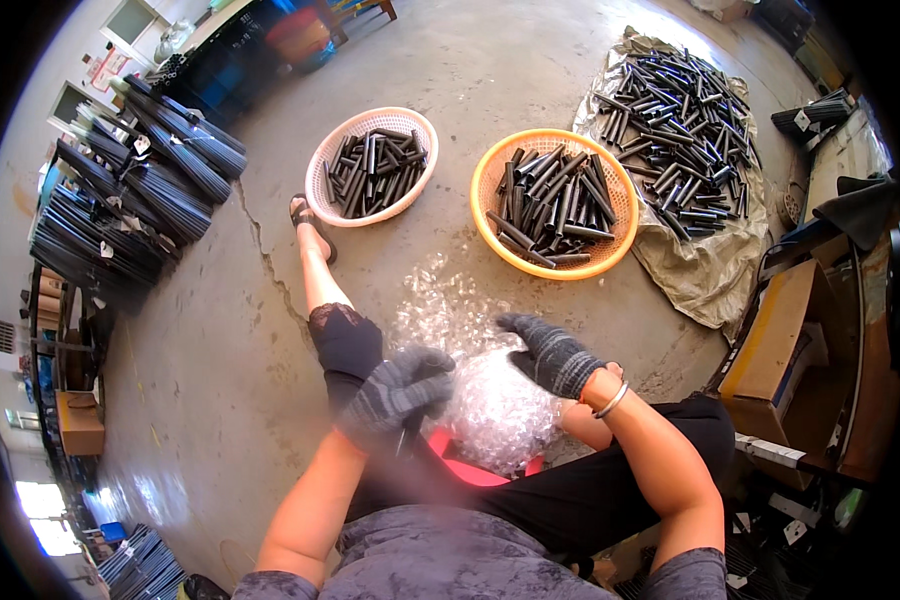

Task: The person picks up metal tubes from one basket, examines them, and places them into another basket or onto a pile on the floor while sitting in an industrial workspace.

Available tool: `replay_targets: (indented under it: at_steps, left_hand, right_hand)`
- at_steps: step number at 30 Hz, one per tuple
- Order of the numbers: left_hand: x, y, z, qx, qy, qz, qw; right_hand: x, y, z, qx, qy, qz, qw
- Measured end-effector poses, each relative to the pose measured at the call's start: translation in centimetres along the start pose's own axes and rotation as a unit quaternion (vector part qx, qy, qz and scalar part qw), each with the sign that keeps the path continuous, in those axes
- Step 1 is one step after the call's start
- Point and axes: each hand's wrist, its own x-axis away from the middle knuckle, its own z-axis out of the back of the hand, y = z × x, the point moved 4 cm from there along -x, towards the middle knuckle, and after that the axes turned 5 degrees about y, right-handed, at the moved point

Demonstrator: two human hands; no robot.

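My left hand [398, 392], in a grey striped knitted glove, is curled closed above my lap. A dark, narrow shape shows under it, but blur keeps me from making out what it is. My right hand [555, 356], gloved the same way, has its fingers stretched out toward the left, the thumb apart and nothing visible in it. Just below and between both hands lies a heap of small clear plastic pieces [505, 415], in or on something pink-red [465, 468] between my legs. More clear pieces [435, 310] are scattered on the floor beyond.
Ahead stand a pink basket [315, 190] and an orange basket [482, 190], both holding short black tubes. Many more black tubes [685, 130] lie on a tan sheet [695, 285] at far right. Bundled long rods [140, 190] stand left. An open cardboard box [765, 335] is at right.
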Motion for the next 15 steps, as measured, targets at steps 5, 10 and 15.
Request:
replay_targets:
  at_steps: [5, 10, 15]
  left_hand:
    - [-0.7, -0.2, -2.8, -0.010, -0.085, 0.004, 0.996]
    - [0.0, -0.2, -2.2, 0.118, -0.109, 0.040, 0.986]
    - [0.6, -0.9, 1.1, 0.122, -0.058, 0.062, 0.989]
  right_hand:
    - [0.9, -6.3, -2.1, -0.395, -0.185, 0.005, 0.900]
    - [0.8, -0.3, -1.4, -0.150, -0.006, 0.036, 0.988]
    - [1.3, 4.7, 0.1, 0.350, -0.111, -0.125, 0.921]
